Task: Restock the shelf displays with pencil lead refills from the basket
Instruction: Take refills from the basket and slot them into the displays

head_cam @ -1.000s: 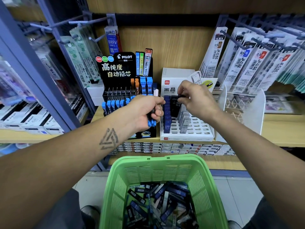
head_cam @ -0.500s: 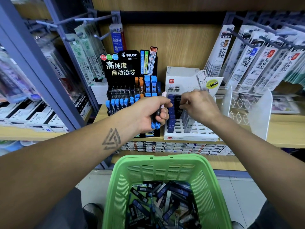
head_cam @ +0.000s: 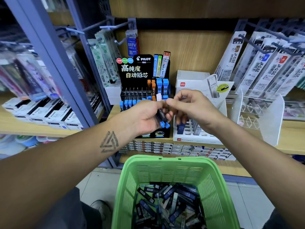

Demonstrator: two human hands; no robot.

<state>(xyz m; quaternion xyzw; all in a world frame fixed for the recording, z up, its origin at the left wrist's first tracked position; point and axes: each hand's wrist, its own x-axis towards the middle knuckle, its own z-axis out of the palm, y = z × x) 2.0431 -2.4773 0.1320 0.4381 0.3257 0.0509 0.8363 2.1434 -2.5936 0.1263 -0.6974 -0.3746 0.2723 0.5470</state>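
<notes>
From my head view, my left hand (head_cam: 148, 119) curls around a small bundle of refill cases (head_cam: 162, 119) in front of the black Pilot display (head_cam: 143, 71), and my right hand (head_cam: 189, 107) closes its thumb and forefinger at the bundle's top, though I cannot tell whether they pinch a case yet. If I tug one out carelessly, the slick cases could slip loose and fall past the shelf. They look slim, dark and blue-capped, like the jumble in the green basket (head_cam: 212, 184) below.
</notes>
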